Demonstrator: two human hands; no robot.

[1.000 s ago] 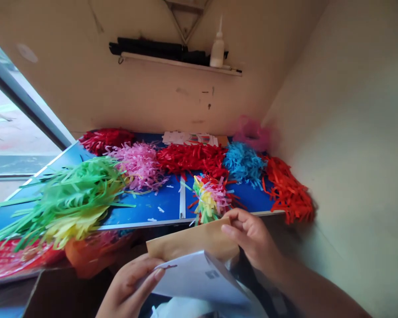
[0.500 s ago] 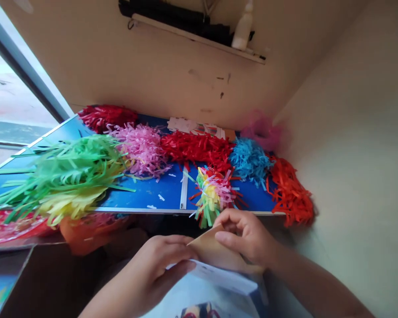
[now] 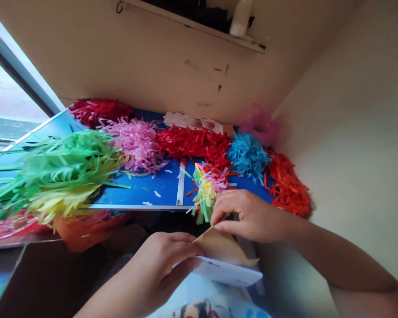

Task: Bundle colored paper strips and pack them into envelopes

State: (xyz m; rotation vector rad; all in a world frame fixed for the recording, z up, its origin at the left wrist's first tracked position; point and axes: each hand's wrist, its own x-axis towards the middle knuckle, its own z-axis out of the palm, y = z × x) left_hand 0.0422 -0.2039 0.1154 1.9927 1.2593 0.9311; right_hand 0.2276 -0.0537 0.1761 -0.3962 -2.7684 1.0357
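Right grip [image 3: 250,216] pinches the pointed corner of your kraft-paper sheet [image 3: 222,248]; left grip [image 3: 159,265] closes on its lower edge and white paper [image 3: 227,273], held below the blue worktop [image 3: 142,190]. Keep both pinches steady.

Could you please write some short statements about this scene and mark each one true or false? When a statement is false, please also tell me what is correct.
1. The right hand pinches the pointed tip of the tan paper. True.
2. The white bottle stands on the blue board. False: it stands on the shelf on the wall.
3. The blue paper fringe lies to the left of the green fringe. False: it lies to the right of it, next to the orange-red fringe.
4. A white sheet lies under the tan paper. True.
5. The left hand holds scissors. False: it holds the tan paper.
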